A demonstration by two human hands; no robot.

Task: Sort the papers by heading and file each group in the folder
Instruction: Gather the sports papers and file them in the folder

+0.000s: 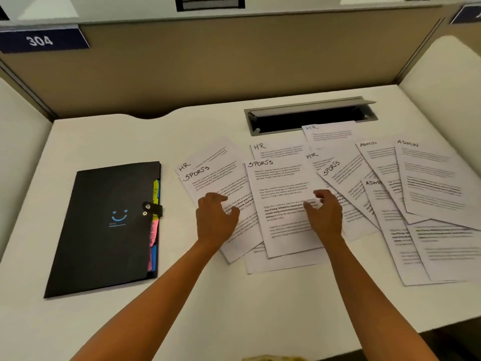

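Two hands over loose papers fanned across a white bench, a black folder lying shut to the left.

The left hand rests with loosely curled fingers on a sheet headed SPORTS; the right hand, fingers bent and spread, touches the middle SPORTS sheet, and neither clearly grips anything. The papers overlap, headed HR, SPORTS and ADMIN, with ADMIN sheets farthest right. The folder, coloured tabs at its right edge, lies just beside the leftmost sheets. A cable slot sits behind them.
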